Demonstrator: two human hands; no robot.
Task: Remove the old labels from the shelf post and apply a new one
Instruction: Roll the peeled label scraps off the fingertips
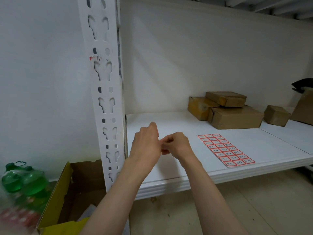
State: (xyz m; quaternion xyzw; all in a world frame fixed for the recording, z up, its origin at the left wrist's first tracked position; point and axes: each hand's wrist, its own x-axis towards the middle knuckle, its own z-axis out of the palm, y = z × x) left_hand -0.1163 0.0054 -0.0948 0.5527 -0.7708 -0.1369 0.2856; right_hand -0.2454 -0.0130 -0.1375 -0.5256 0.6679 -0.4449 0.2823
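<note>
The white slotted shelf post (105,102) stands at the left. A torn scrap of an old red-edged label (95,58) with black writing clings to it high up. A sheet of new red-bordered labels (226,150) lies flat on the white shelf (264,146) to the right of my hands. My left hand (145,144) and my right hand (176,145) meet above the shelf's front left area, fingers curled and fingertips touching. What they pinch between them is hidden.
Several brown cardboard boxes (233,112) sit at the back right of the shelf. On the floor left of the post are an open yellow-edged carton (67,192) and green plastic bottles (25,180). The floor below is pale tile.
</note>
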